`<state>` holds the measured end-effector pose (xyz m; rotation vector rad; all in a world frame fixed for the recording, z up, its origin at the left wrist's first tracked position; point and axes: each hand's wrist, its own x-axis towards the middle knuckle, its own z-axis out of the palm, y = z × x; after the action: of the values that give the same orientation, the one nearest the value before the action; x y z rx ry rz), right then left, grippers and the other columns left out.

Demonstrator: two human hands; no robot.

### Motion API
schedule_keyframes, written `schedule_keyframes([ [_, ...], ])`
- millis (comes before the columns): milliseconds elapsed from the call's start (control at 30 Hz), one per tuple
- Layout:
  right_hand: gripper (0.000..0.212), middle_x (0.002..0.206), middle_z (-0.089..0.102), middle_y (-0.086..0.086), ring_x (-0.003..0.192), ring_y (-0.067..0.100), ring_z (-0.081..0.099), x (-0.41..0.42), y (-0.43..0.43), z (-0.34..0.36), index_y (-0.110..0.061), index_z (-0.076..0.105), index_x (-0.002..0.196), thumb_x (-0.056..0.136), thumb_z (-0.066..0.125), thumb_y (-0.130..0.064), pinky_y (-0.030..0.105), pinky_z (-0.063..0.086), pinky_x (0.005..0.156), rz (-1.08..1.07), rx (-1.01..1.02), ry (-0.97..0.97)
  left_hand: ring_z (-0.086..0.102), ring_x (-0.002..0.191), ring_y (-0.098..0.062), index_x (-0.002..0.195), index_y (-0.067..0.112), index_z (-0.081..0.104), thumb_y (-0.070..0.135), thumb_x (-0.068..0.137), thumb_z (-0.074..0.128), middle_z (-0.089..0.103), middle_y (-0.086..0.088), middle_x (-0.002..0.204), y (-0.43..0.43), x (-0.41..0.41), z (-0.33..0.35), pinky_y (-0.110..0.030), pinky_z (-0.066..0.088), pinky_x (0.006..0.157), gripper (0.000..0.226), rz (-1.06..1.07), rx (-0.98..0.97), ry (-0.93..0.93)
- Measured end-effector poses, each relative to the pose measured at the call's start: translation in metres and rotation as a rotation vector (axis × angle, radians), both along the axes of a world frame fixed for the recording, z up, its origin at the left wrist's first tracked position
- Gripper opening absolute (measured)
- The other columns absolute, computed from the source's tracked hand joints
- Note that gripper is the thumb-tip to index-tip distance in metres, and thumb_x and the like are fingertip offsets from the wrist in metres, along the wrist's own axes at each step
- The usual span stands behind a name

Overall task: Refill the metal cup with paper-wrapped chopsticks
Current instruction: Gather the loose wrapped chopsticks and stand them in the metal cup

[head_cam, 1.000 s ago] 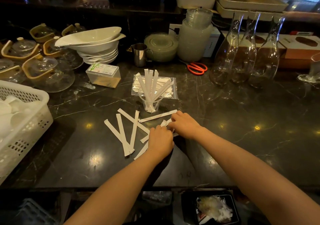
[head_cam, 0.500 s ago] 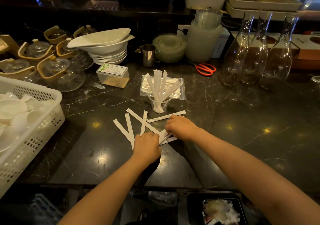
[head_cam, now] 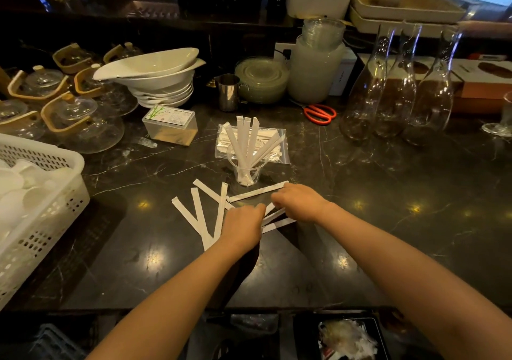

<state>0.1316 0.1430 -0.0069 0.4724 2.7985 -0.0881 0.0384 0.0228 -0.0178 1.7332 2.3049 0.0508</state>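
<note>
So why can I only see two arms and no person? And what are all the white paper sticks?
The camera sits on the person's head and looks down, so you see only their arms. The left hand and right hand are gathering loose paper-wrapped chopsticks scattered on the dark counter. More stand in a clear plastic cup just behind. A small metal cup waits farther back, near red scissors. I cannot tell how many sticks the hands are gripping.

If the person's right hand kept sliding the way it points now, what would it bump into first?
The right hand points left toward the left hand. It would likely meet that hand first, pushing the wrapped chopsticks between them; depth is hard to judge.
</note>
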Motion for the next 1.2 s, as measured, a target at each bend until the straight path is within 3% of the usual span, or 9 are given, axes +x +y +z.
schedule_keyframes([
  [200, 0.03, 0.119, 0.054, 0.012, 0.11, 0.029, 0.049, 0.009, 0.011, -0.001, -0.011, 0.051, 0.111, 0.081, 0.057, -0.009, 0.037, 0.043, 0.082, -0.101, -0.06, -0.069, 0.053, 0.108, -0.031, 0.114, 0.012, 0.049, 0.019, 0.088, 0.046, 0.06, -0.012, 0.118, 0.018, 0.003, -0.005, -0.039, 0.041, 0.087, 0.028, -0.05, -0.009, -0.012],
  [367, 0.097, 0.155, 0.015, 0.008, 0.14, 0.028, 0.02, 0.004, 0.016, -0.001, -0.023, 0.013, 0.145, 0.07, 0.074, -0.02, 0.039, 0.03, 0.11, -0.14, -0.16, -0.122, 0.03, 0.131, -0.031, 0.138, 0.017, 0.024, 0.051, 0.071, 0.065, 0.034, -0.012, 0.142, 0.028, -0.012, -0.009, -0.045, 0.028, 0.107, 0.085, -0.004, -0.084, -0.056],
  [500, 0.11, 0.158, 0.002, 0.006, 0.145, 0.025, 0.005, -0.009, 0.018, -0.007, -0.018, -0.001, 0.146, 0.068, 0.076, -0.02, 0.043, 0.015, 0.118, -0.113, -0.164, -0.219, 0.019, 0.139, -0.031, 0.143, 0.014, 0.012, 0.057, 0.066, 0.067, 0.022, -0.012, 0.151, 0.037, -0.021, -0.013, -0.05, 0.02, 0.113, 0.103, 0.029, -0.183, -0.038],
  [633, 0.105, 0.153, 0.02, 0.009, 0.14, 0.028, 0.021, -0.017, 0.018, -0.01, -0.015, 0.008, 0.146, 0.067, 0.076, -0.022, 0.043, 0.026, 0.114, -0.086, -0.125, -0.212, 0.027, 0.135, -0.03, 0.139, 0.012, 0.022, 0.06, 0.065, 0.066, 0.031, -0.011, 0.145, 0.043, -0.019, -0.018, -0.05, 0.023, 0.11, 0.099, 0.018, -0.207, -0.064],
  [800, 0.07, 0.133, 0.04, 0.011, 0.121, 0.028, 0.038, -0.014, 0.013, -0.012, -0.011, 0.035, 0.128, 0.071, 0.072, -0.024, 0.04, 0.036, 0.098, -0.059, -0.036, -0.164, 0.044, 0.116, -0.028, 0.118, 0.013, 0.048, 0.045, 0.073, 0.063, 0.049, -0.009, 0.122, 0.046, -0.011, -0.015, -0.044, 0.029, 0.1, 0.057, -0.041, -0.15, -0.025],
  [1000, 0.044, 0.123, 0.052, 0.013, 0.112, 0.03, 0.049, -0.002, 0.005, -0.012, -0.007, 0.046, 0.116, 0.077, 0.064, -0.017, 0.037, 0.041, 0.086, -0.081, -0.049, -0.161, 0.057, 0.103, -0.03, 0.105, 0.01, 0.056, 0.026, 0.078, 0.056, 0.065, -0.011, 0.11, 0.045, -0.001, -0.011, -0.039, 0.036, 0.091, 0.031, -0.101, -0.12, -0.038],
  [1200, 0.028, 0.118, 0.058, 0.016, 0.106, 0.032, 0.056, 0.008, -0.004, -0.015, -0.006, 0.055, 0.112, 0.084, 0.052, -0.008, 0.036, 0.043, 0.076, -0.091, -0.044, -0.181, 0.058, 0.103, -0.038, 0.106, 0.005, 0.057, 0.02, 0.083, 0.053, 0.063, -0.02, 0.112, 0.039, 0.009, -0.008, -0.041, 0.046, 0.082, 0.028, -0.158, -0.15, -0.026],
])
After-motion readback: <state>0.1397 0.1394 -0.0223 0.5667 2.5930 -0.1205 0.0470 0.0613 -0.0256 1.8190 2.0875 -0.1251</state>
